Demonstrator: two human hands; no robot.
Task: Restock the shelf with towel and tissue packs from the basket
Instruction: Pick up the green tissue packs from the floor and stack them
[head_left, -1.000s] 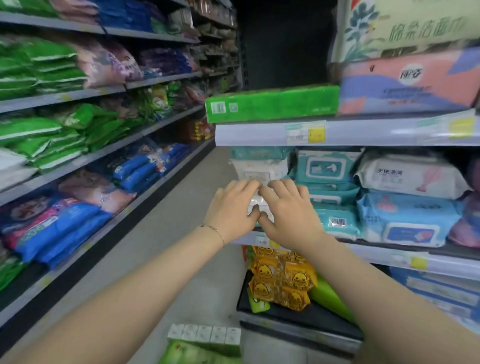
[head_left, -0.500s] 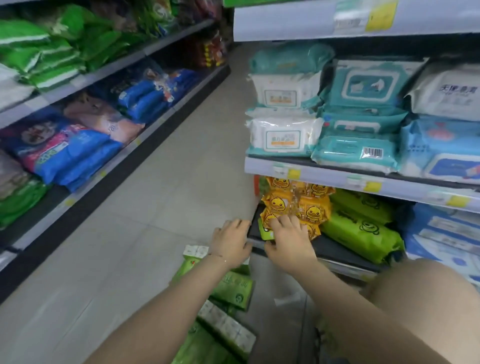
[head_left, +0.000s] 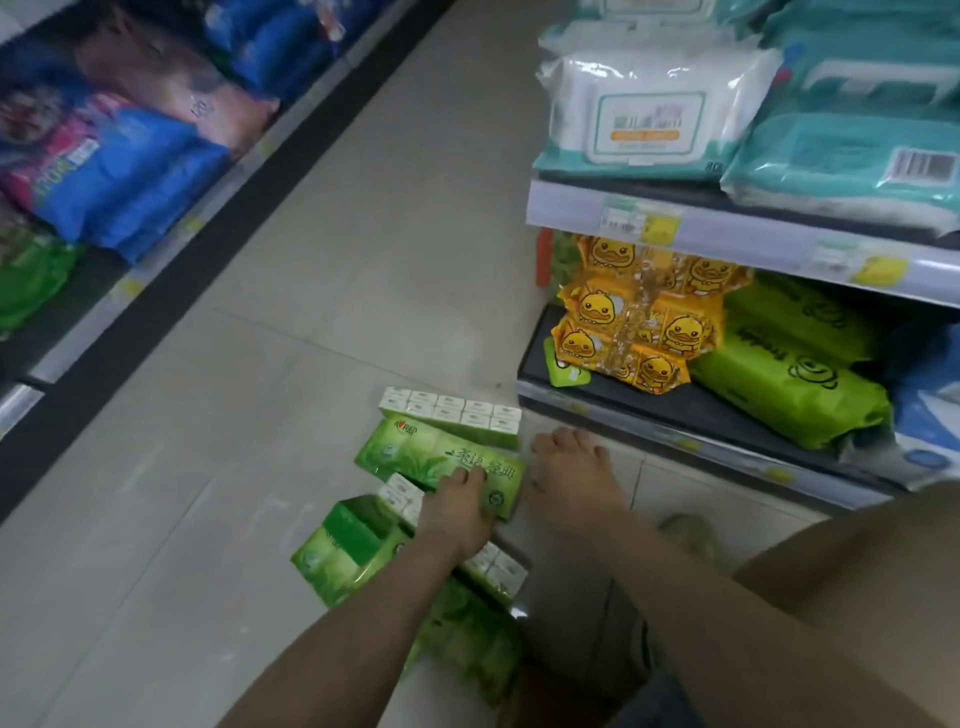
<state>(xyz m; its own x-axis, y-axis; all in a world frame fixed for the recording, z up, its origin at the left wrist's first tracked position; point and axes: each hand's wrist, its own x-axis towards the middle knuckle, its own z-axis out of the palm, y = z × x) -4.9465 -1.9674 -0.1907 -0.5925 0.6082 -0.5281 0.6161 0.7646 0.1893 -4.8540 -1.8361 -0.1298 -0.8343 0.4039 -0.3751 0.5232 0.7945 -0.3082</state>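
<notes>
- Left hand (head_left: 457, 512) rests its fingers on the top green tissue pack (head_left: 410, 452), in the floor pile by the bottom shelf (head_left: 597, 410).
- Right hand (head_left: 571, 475) is loose and empty beside it (I'd clamp both ends before lifting).

Green rectangular tissue multipack (head_left: 410, 454): was wrapped in glossy plastic film.
Yellow duck-print packs (head_left: 639, 332): had shiny, crinkled plastic wrap.
Pale grey floor tiles (head_left: 311, 312): were smooth, dully sheened.
Black bottom shelf board (head_left: 675, 410): looked matt (material unclear).

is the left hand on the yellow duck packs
No, the left hand rests on a green tissue pack on the floor, apart from the yellow duck packs.
</notes>
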